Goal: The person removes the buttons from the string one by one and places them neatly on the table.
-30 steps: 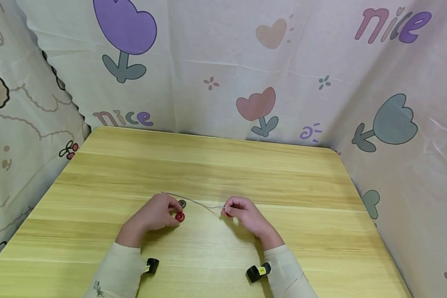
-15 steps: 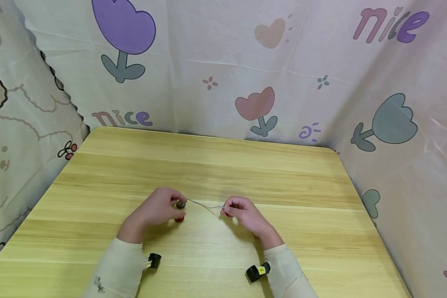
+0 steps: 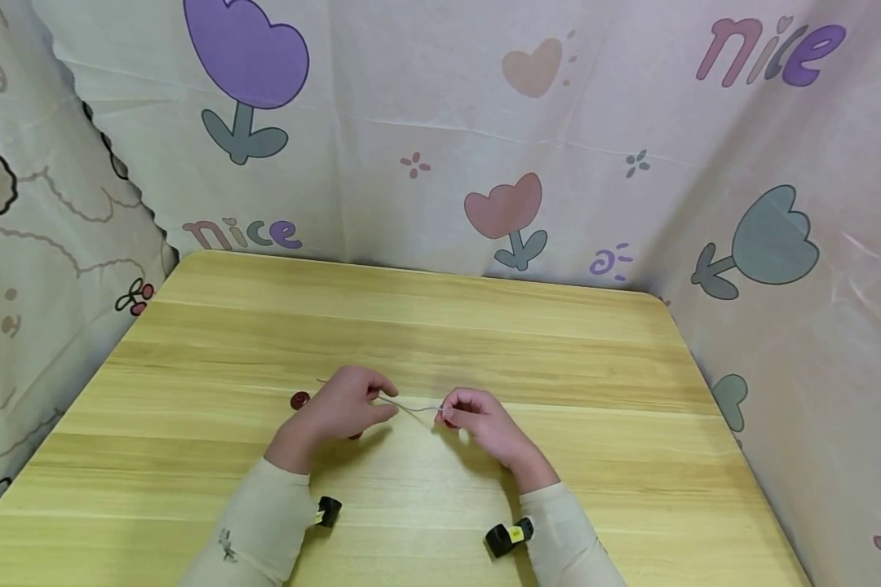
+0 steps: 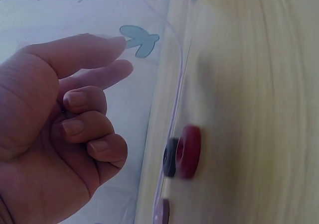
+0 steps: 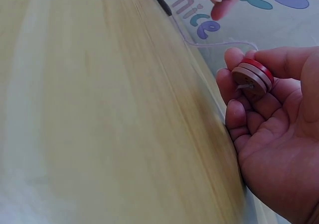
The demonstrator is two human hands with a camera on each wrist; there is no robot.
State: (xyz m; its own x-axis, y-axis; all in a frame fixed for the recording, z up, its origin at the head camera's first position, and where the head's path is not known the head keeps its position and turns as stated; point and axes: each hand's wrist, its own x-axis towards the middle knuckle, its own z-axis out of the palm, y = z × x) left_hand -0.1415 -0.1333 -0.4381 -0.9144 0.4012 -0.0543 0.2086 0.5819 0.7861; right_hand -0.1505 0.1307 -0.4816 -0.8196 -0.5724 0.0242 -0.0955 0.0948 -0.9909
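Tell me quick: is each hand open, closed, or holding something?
Left hand: open, nothing visibly held.
Right hand: closed, pinching small round red-and-brown pieces.

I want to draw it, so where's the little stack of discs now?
The stack of discs is in the right hand, on the right side of the right wrist view, with the pale string curving just above it.

The left hand (image 3: 347, 399) has shifted closer to the right hand (image 3: 486, 421). Farther from the right hand, a dark red disc (image 3: 300, 400) has come into view; the grey disc (image 4: 170, 157) is now hidden from the head camera.
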